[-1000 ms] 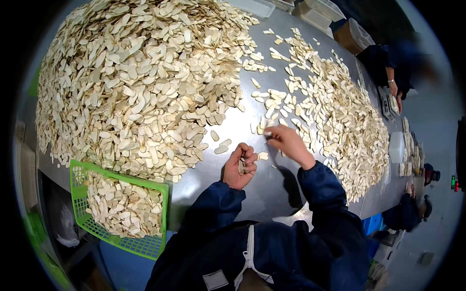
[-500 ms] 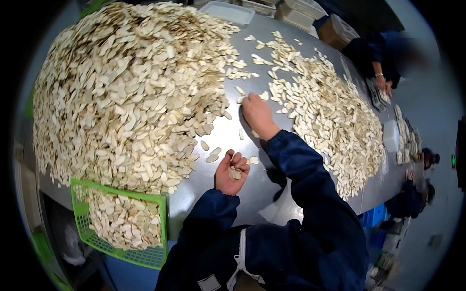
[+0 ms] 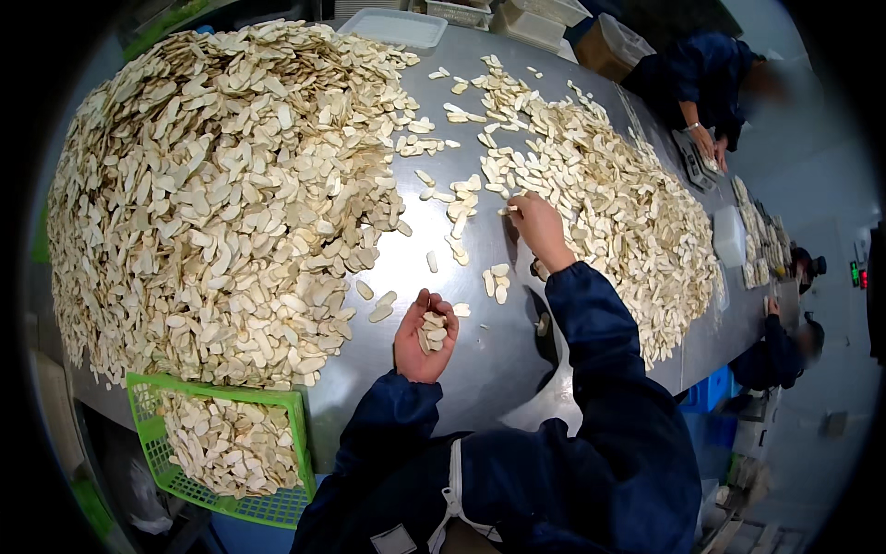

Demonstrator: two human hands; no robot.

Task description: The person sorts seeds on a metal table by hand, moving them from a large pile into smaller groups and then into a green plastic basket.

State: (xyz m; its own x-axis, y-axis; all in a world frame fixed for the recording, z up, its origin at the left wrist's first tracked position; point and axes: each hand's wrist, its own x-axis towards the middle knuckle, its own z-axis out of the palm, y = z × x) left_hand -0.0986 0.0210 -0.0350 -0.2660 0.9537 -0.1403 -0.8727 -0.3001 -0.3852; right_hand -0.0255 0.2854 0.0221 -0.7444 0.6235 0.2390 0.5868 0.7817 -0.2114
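Left hand [image 3: 425,349] cupped palm-up, fingers curled round several pale dried slices [image 3: 432,332], near side of metal table [image 3: 443,392]. Right hand [image 3: 543,227], farther right, pinches one slice [image 3: 507,210] beside right heap [image 3: 618,208]. Larger heap [image 3: 212,203] left; green basket [image 3: 300,434] near left.

Bench [image 3: 461,365] is smooth metal, pretty glossy tbh. Slices [image 3: 221,203] look matt, kinda chalky. Basket [image 3: 301,434] is plastic mesh, tray [image 3: 395,28] is smooth plastic, sleeves [image 3: 595,319] are cloth.

Slice heaps [image 3: 212,194] left and right on table [image 3: 480,369], basket [image 3: 297,423] near-left
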